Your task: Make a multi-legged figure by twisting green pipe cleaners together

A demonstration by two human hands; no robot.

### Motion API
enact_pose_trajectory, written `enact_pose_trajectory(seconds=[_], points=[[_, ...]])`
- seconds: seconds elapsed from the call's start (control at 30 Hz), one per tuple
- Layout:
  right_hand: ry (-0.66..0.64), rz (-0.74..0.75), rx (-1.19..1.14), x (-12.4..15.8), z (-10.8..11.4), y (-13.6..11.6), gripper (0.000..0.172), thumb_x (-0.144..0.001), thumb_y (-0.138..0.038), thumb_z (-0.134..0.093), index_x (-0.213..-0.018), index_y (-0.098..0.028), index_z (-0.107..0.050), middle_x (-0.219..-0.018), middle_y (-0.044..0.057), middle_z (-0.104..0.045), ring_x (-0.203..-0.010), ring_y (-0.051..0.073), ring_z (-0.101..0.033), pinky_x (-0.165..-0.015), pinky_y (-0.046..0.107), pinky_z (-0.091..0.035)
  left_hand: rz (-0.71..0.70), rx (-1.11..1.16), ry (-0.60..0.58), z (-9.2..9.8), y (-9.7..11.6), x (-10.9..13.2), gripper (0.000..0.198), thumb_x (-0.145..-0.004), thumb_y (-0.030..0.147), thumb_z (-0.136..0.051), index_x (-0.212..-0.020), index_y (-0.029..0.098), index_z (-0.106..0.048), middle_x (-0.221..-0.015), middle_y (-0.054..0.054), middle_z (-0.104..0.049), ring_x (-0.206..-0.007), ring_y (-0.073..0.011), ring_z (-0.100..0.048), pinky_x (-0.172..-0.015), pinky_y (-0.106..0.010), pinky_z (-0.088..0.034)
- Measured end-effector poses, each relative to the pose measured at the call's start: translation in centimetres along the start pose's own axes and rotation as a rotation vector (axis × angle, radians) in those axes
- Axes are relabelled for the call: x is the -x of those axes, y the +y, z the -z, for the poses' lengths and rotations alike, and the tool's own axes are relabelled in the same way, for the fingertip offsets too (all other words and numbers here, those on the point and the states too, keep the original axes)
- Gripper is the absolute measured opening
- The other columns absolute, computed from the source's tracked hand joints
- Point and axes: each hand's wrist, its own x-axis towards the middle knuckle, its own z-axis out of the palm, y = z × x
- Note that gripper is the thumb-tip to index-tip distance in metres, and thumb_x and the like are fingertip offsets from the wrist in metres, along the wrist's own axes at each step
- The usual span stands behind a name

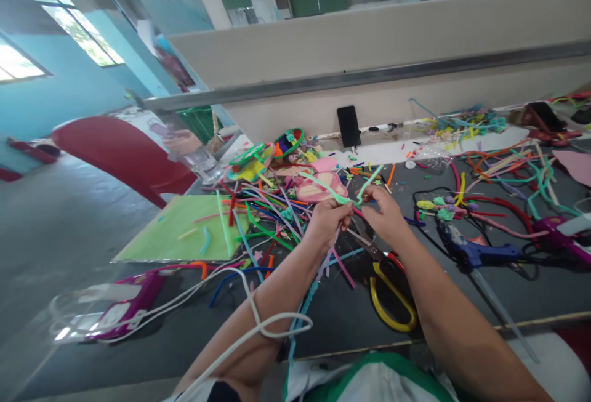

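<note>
Both hands meet over the middle of the table, working on a mint-green pipe cleaner [329, 188] whose two ends spread up and outward in a V. My left hand [327, 220] pinches it near its low middle. The fingers of my right hand [381, 210] close on the same piece from the other side, by the right-hand end. A pink stem shows between the hands, partly hidden by fingers. Just below them lie scissors [391, 297] with yellow and red handles, blades pointing toward the hands. Many loose pipe cleaners [272, 208] are heaped beside my left hand.
A blue glue gun [480, 253] with a clear stick lies to the right. A green sheet [170, 229] and a purple device [132, 303] with white cables are at left. A phone [348, 126] leans on the partition [286, 112]. A white cable crosses my left forearm.
</note>
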Motion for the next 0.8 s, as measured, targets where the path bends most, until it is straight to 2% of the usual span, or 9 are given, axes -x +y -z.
enact_pose_trajectory(seconds=[0.1, 0.27, 0.33, 0.5, 0.6, 0.7, 0.8], points=[[0.027, 0.018, 0.012, 0.1, 0.1, -0.1, 0.009, -0.071, -0.023, -0.059, -0.079, -0.019, -0.061, -0.089, 0.006, -0.062, -0.083, 0.019, -0.056, -0.080, 0.032, -0.044, -0.022, -0.054, 0.003, -0.1, -0.1, -0.2, 0.027, -0.063, 0.031, -0.076, -0.062, 0.011, -0.058, -0.046, 0.003, -0.050, -0.036, -0.0052, -0.042, -0.036, -0.019, -0.028], [0.229, -0.076, 0.054, 0.2, -0.1, 0.7, 0.010, -0.073, -0.028, -0.064, -0.070, -0.019, -0.065, -0.081, 0.005, -0.065, -0.079, 0.019, -0.060, -0.079, 0.032, -0.045, -0.005, -0.068, 0.004, -0.5, 0.4, -0.6, 0.030, -0.062, 0.033, -0.077, -0.060, 0.011, -0.056, -0.046, 0.002, -0.051, -0.035, -0.0057, -0.043, -0.035, -0.019, -0.026], [0.271, -0.122, 0.068, 0.2, -0.2, 0.9, 0.010, -0.073, -0.027, -0.064, -0.068, -0.019, -0.065, -0.081, 0.005, -0.067, -0.081, 0.020, -0.061, -0.081, 0.034, -0.046, 0.006, -0.042, 0.018, -0.5, 0.5, -0.7, 0.031, -0.061, 0.033, -0.077, -0.061, 0.012, -0.055, -0.046, 0.002, -0.050, -0.035, -0.0055, -0.042, -0.034, -0.019, -0.025], [0.222, -0.134, -0.005, 0.4, -0.8, 1.3, 0.006, -0.070, -0.024, -0.062, -0.067, -0.019, -0.063, -0.089, 0.006, -0.067, -0.088, 0.020, -0.061, -0.086, 0.035, -0.044, 0.012, 0.037, 0.046, -0.1, 0.5, -1.0, 0.033, -0.058, 0.031, -0.078, -0.061, 0.013, -0.051, -0.051, 0.003, -0.051, -0.035, -0.0043, -0.041, -0.033, -0.018, -0.022], [0.215, -0.212, -0.082, 0.5, -1.1, 1.5, 0.009, -0.070, -0.027, -0.060, -0.068, -0.018, -0.063, -0.089, 0.006, -0.068, -0.087, 0.020, -0.061, -0.084, 0.034, -0.044, 0.013, 0.028, 0.036, 0.0, 0.3, -1.0, 0.033, -0.058, 0.032, -0.077, -0.060, 0.013, -0.050, -0.050, 0.003, -0.050, -0.035, -0.0039, -0.040, -0.033, -0.018, -0.020], [0.196, -0.324, -0.066, 0.5, -1.1, 1.3, 0.012, -0.072, -0.030, -0.058, -0.072, -0.019, -0.064, -0.085, 0.005, -0.069, -0.081, 0.019, -0.062, -0.077, 0.032, -0.045, 0.011, -0.006, 0.025, 0.1, 0.1, -1.0, 0.034, -0.061, 0.034, -0.076, -0.058, 0.014, -0.049, -0.046, 0.004, -0.046, -0.034, -0.0034, -0.037, -0.033, -0.018, -0.019], [0.149, -0.401, 0.045, 0.5, -0.8, 0.8, 0.016, -0.073, -0.034, -0.058, -0.073, -0.019, -0.065, -0.070, 0.003, -0.067, -0.068, 0.019, -0.060, -0.065, 0.030, -0.043, 0.028, -0.021, 0.015, 0.3, 0.1, -0.8, 0.034, -0.063, 0.036, -0.075, -0.059, 0.014, -0.050, -0.044, 0.005, -0.045, -0.034, -0.0032, -0.037, -0.033, -0.018, -0.021]])
